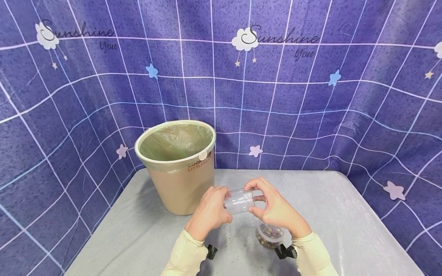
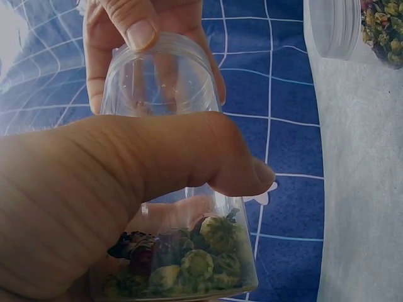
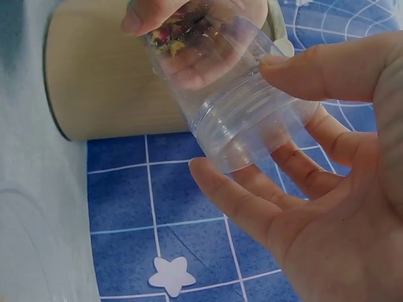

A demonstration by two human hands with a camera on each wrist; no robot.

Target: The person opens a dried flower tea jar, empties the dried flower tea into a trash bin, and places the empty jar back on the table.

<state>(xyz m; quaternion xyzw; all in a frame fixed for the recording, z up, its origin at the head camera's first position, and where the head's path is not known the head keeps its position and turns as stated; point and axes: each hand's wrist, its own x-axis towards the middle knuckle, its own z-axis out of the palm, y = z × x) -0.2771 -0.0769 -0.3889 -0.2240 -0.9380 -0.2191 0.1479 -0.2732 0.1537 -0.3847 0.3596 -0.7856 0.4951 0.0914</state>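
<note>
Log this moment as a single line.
left hand: grips clear jar near base | right hand: holds its other end | dried flowers: inside, at base | second jar: on table | bin: lined, on table

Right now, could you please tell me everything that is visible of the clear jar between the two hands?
The clear jar looks like plastic, with a ridged neck; whether a lid is on, I cannot tell. Greenish dried-looking buds and dark red bits lie at its base end. It is held above the table, tilted well onto its side; the left hand grips its body, while the right hand holds the neck end.
</note>
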